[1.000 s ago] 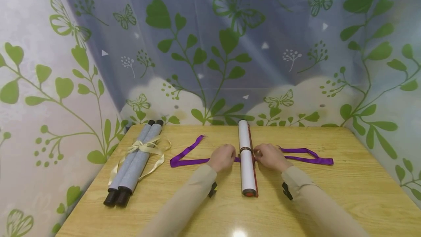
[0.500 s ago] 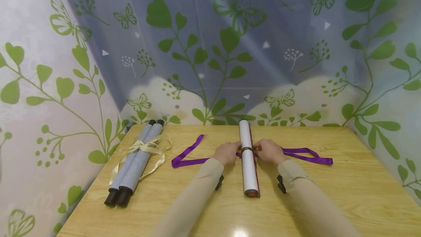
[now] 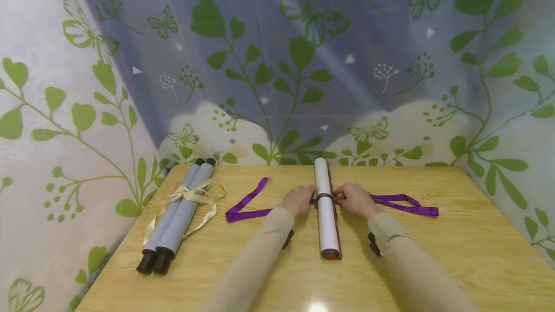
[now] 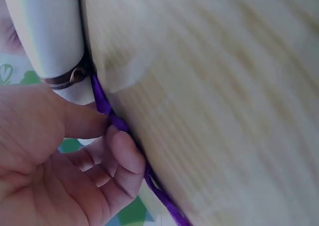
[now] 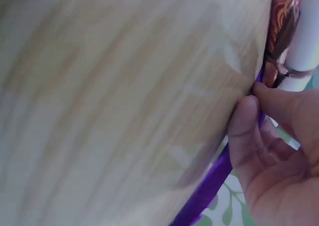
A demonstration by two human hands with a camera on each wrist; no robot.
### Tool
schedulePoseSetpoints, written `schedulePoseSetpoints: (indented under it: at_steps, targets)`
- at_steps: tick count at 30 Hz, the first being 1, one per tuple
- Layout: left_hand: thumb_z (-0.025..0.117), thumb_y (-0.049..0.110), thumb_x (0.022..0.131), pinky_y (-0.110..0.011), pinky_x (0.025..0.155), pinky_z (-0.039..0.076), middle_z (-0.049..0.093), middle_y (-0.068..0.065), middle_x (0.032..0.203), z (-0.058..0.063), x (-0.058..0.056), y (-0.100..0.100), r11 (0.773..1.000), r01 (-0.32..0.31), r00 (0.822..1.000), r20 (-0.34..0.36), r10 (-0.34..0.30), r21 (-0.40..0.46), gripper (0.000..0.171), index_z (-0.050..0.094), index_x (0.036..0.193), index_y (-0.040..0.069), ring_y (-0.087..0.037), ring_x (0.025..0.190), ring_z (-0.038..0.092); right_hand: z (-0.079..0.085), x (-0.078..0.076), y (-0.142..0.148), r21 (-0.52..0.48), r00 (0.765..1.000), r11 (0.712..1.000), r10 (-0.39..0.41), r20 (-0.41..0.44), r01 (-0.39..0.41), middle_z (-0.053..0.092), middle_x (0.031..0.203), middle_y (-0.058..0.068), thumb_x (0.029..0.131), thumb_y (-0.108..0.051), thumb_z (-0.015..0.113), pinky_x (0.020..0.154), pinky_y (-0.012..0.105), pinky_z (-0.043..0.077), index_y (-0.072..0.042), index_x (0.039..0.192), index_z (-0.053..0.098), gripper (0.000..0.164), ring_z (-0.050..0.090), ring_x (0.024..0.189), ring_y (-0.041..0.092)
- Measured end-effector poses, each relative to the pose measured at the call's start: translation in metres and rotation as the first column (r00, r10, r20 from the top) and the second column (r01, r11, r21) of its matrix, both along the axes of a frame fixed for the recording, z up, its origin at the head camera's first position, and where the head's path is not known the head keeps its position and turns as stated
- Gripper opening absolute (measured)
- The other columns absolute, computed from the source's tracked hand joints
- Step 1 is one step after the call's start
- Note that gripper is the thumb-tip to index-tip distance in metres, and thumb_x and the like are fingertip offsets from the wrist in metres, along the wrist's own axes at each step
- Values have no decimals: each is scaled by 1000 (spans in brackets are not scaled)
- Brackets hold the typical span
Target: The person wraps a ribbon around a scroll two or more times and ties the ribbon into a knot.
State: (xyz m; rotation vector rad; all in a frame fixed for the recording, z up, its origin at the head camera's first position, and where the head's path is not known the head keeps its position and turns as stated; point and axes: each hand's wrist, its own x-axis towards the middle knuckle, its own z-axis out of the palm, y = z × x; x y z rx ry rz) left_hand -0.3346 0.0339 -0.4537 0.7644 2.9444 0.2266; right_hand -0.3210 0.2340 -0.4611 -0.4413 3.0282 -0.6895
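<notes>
A white paper roll (image 3: 328, 227) lies lengthwise on the table, a dark brown tie (image 3: 324, 196) round its middle. Along its right side runs a red patterned strip (image 5: 285, 16). Beneath the roll passes a purple ribbon (image 3: 249, 214), spread out to both sides. Just left of the roll my left hand (image 3: 297, 201) pinches the ribbon between thumb and forefinger, as the left wrist view shows. On the other side my right hand (image 3: 355, 200) pinches the ribbon close to the roll. The ribbon's stretch directly under the roll is hidden.
Two grey rolls (image 3: 187, 206) with dark ends lie side by side at the table's left, bound by a cream ribbon (image 3: 197, 194) in a bow. Behind the wooden table (image 3: 269, 273) hangs a leaf-patterned cloth (image 3: 269, 110).
My left hand has shifted slightly right, closer to the roll. The right hand has moved a little inward and up. Rolls and ribbon stay nearly where they were.
</notes>
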Motion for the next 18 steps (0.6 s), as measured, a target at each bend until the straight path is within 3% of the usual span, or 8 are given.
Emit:
schedulePoseSetpoints:
  at_steps: [4, 9, 13, 16, 18]
  targets:
    - [66, 5, 88, -36, 81, 55, 68, -7, 100, 2, 1, -9, 1000, 8, 999, -32, -9, -30, 17, 60, 103, 11, -24, 100, 66, 3, 4, 8, 15, 997, 996, 83, 9, -83, 70, 108, 19, 88, 2, 63, 83, 46, 54, 2, 111, 69, 24, 66, 99, 35]
    - [67, 6, 89, -34, 75, 55, 70, -5, 96, 8, 3, -16, 994, 16, 992, -124, -29, -105, 8, 67, 95, 10, -21, 93, 66, 9, 4, 21, 88, 991, 987, 134, -25, -132, 70, 94, 14, 83, 5, 67, 80, 45, 54, 1, 93, 72, 12, 65, 90, 31]
    - [65, 7, 90, -38, 71, 58, 69, -8, 100, 11, 2, -20, 985, -24, 973, -232, -16, -169, 13, 71, 100, 13, -25, 92, 67, 11, 5, 30, 103, 995, 994, 46, -84, -37, 60, 89, 13, 82, 5, 67, 75, 43, 52, 0, 83, 73, 7, 58, 82, 26]
    - [66, 10, 90, -39, 63, 57, 71, -7, 96, 11, -2, -22, 984, -83, 953, -301, 32, -159, 12, 73, 97, 16, -25, 85, 69, 13, 4, 36, 68, 987, 995, -62, -148, 73, 49, 92, 14, 85, 2, 68, 69, 40, 50, 0, 89, 74, 7, 51, 79, 25]
    - [68, 13, 89, -39, 59, 56, 72, -4, 90, 11, -4, -23, 986, -110, 943, -326, 64, -125, 7, 72, 94, 17, -23, 81, 70, 16, 5, 40, 49, 978, 992, -108, -178, 118, 52, 95, 18, 88, -3, 69, 68, 41, 50, 0, 95, 74, 9, 55, 79, 27]
